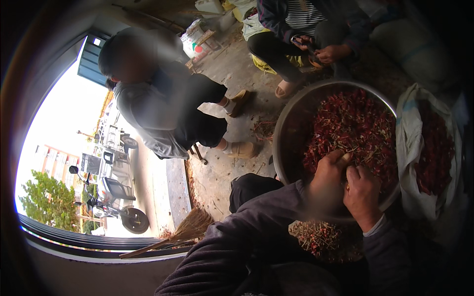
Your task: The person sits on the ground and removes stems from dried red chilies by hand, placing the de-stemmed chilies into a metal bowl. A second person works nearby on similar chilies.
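Observation:
A wide metal basin before me holds a heap of dried red chili peppers, mixed with pale stems. Over its near side, my left hand and my right hand are close together with bent fingers. What sits between the fingertips is too small to tell. A small yellowish bit shows by the right fingers. To the right of the basin stands an open white woven sack, with more red chilies inside.
Loose stems and chili bits lie below the basin. One person sits at left; another person's hands work beyond the basin. A straw broom lies by the doorway. Outside stands a cargo tricycle.

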`<state>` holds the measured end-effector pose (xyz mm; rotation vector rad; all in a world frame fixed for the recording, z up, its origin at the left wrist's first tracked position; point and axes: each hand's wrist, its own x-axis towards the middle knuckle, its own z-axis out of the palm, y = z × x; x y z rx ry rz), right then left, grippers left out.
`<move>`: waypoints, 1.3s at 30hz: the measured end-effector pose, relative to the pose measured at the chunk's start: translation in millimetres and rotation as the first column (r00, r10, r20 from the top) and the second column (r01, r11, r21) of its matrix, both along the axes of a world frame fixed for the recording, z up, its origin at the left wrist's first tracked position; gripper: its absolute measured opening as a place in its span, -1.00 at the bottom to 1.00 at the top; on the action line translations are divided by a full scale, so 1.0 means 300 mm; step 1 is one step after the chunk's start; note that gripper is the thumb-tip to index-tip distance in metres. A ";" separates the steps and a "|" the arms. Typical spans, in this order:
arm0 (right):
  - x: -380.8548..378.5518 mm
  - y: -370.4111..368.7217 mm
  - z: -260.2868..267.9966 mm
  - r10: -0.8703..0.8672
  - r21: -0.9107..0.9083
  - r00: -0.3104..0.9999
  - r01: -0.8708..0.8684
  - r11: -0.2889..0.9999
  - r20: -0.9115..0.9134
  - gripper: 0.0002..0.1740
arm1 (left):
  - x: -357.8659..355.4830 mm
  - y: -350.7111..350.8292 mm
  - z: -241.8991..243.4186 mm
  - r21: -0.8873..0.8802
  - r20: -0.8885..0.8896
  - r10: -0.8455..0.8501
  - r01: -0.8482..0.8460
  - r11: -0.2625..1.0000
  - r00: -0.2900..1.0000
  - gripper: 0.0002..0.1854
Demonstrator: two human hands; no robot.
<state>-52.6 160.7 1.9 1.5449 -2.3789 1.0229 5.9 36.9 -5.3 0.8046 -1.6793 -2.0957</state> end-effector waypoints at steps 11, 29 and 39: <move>-0.014 -0.007 -0.055 -0.019 -0.071 0.992 0.011 0.997 -0.122 -0.95 | 0.030 -0.066 -0.093 -0.053 -0.202 -0.130 0.121 0.991 0.971 -0.79; 0.002 0.002 -0.194 0.003 -0.286 0.788 0.220 0.933 0.616 -0.81 | -0.053 -0.152 -0.005 -0.139 0.093 -0.043 0.056 0.989 0.995 -0.86; 0.134 0.043 -0.099 0.169 -0.260 0.815 -0.023 0.965 0.554 -0.85 | 0.043 -0.169 -0.278 -0.418 0.624 -0.525 0.815 0.401 0.579 -0.73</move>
